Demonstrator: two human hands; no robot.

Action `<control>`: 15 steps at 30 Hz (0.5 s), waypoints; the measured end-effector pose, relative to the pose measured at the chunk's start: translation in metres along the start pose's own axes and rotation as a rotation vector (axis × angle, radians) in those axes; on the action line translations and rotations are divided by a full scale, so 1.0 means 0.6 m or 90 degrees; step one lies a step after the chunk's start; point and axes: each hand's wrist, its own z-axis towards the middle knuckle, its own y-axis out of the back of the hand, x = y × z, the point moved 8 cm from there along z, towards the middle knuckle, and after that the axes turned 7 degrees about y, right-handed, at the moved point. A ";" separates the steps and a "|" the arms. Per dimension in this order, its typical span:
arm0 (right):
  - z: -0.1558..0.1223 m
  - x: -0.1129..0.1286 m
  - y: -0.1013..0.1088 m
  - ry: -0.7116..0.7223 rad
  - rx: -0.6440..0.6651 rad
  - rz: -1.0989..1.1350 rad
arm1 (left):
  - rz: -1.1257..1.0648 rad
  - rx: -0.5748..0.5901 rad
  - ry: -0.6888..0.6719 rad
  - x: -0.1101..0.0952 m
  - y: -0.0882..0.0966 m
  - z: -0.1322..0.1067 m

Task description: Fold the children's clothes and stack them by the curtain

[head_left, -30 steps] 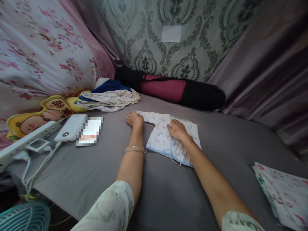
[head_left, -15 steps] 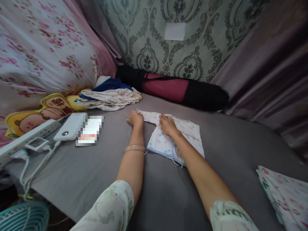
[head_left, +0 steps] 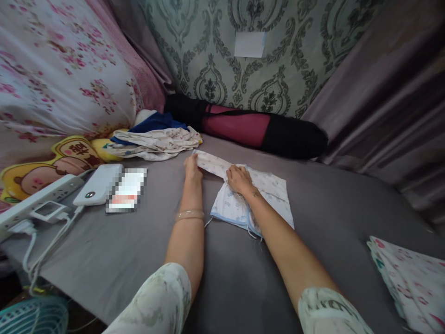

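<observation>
- The small white garment (head_left: pixel 224 206) with a faint print and blue trim lies on the gray cloth-covered surface (head_left: pixel 149 260), in the middle of the scene, ahead of the person.
- Its long axis runs from far left to near right: one sleeve (head_left: pixel 213 163) reaches left and slightly far, while the body spreads to the right.
- The blue-edged hem (head_left: pixel 229 221) faces near, with thin white ties (head_left: pixel 251 233) trailing from it toward the person.
- The left hand (head_left: pixel 192 168) is at the sleeve's outer end, its fingers closed on the cloth there.
- The right hand (head_left: pixel 239 180) rests on the body where the sleeve joins, fingers bent and close together; whether they pinch the cloth or only press it, I cannot tell.
- A pale bangle (head_left: pixel 189 215) circles the left forearm.
- To the left lie a phone (head_left: pixel 127 190) with a blurred screen, a white power bank (head_left: pixel 99 184) just beside it and a white power strip (head_left: pixel 40 199).
- At the far left, crumpled clothes (head_left: pixel 156 141) lie near a yellow cushion (head_left: pixel 34 178).
- A long black-and-red bag (head_left: pixel 236 127) stretches along the far wall (head_left: pixel 215 69).
- At the near right sits a folded printed cloth (head_left: pixel 410 278), well apart from the garment.
</observation>
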 end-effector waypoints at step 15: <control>0.030 0.000 -0.019 -0.047 0.115 -0.008 | -0.105 0.227 -0.016 -0.007 -0.066 -0.038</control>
